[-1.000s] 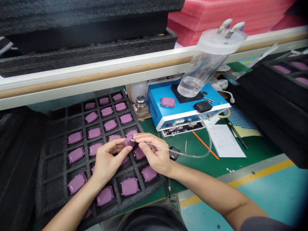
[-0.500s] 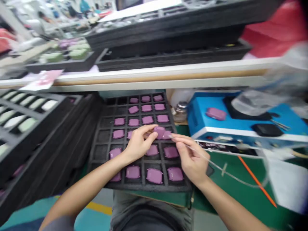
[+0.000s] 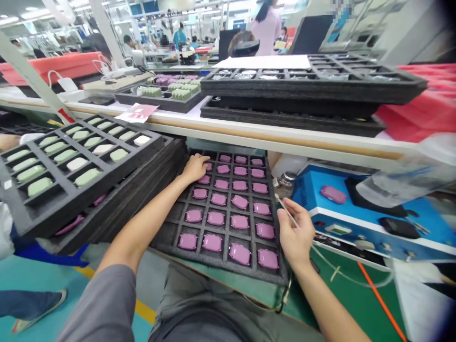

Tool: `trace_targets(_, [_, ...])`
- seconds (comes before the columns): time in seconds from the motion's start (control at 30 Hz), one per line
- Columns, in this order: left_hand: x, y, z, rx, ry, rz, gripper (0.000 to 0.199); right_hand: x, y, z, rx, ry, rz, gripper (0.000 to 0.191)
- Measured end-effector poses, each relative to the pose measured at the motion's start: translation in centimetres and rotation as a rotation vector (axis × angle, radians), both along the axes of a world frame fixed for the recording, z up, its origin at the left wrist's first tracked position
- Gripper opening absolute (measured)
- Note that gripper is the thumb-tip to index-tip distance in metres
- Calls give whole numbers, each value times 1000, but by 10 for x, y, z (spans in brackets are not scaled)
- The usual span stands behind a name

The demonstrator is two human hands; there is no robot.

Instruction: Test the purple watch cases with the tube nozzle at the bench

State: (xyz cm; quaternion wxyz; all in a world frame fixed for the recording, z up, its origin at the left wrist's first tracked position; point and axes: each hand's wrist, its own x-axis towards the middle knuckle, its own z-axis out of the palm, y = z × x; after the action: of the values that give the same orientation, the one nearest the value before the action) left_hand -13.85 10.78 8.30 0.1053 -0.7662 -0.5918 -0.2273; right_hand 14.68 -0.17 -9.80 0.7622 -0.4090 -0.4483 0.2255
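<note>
A black foam tray (image 3: pixel 221 259) divided into compartments lies in front of me, with purple rounded cases (image 3: pixel 240 222) in most of them. My left hand (image 3: pixel 194 168) reaches to the tray's far left corner, its fingers over a purple case (image 3: pixel 208 166) that is partly hidden. Whether the fingers grip that case is not clear. Beside the tray's right edge, my right hand (image 3: pixel 294 228) holds a thin clear tube (image 3: pixel 290 216) between thumb and fingers. The tube trails down to the right over the green mat.
On the left, a tray of green cases (image 3: pixel 87 176) tops a stack. A white shelf edge (image 3: pixel 249 139) crosses above my tray. At right stand a blue machine (image 3: pixel 320 209) bearing a purple case, and a glass jar (image 3: pixel 286 183). Another person's hand (image 3: pixel 9 141) shows far left.
My left hand has moved from the tray's middle to its far left corner, away from the purple cases there. My right hand has drawn back to the tray's right edge. The view has tilted up.
</note>
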Motion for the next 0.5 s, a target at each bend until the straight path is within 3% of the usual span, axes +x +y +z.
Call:
trace_targets(0.13, [-33, -66, -18, 58, -15, 90, 53, -2, 12, -13, -111, 81, 148, 76])
trace_targets(0.2, [-51, -106, -33, 71, -35, 173, 51, -5, 13, -15, -183, 113, 226, 81])
trace_targets(0.4, [-70, -201, -78, 144, -95, 307, 50, 1, 8, -1, -359, 111, 413, 67])
trace_targets(0.5, [-77, -229, -95, 132, -338, 350, 51, 13, 9, 11, -388, 120, 478, 53])
